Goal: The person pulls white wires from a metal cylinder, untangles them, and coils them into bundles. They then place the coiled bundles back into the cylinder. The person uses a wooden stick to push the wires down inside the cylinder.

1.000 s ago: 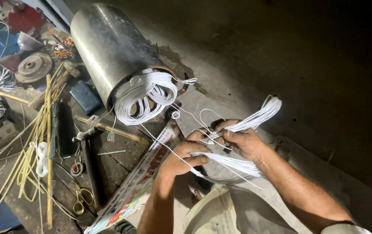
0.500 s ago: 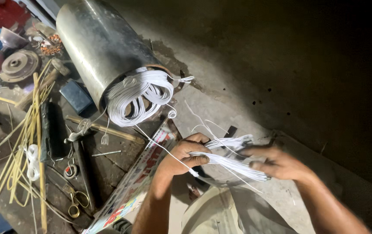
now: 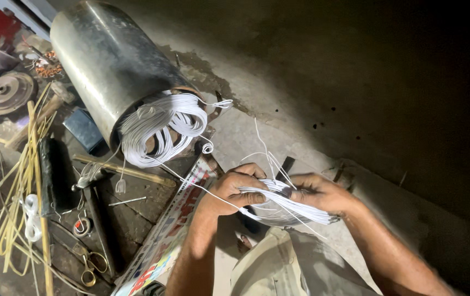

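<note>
From where I'm watching, both hands — left hand [image 3: 234, 189] and right hand [image 3: 318, 193] — are pinched around the white wire bundle [image 3: 287, 207]. Looks light, springy, prone to splaying — I'd grip the gathered middle.

Metal cylinder [image 3: 109, 66] and tools [image 3: 89, 219] crowd left; right floor [image 3: 355, 82] open.

Dim scene, light falling at centre, right side in deep shadow, soft glare on metal cylinder [image 3: 109, 60]
</note>
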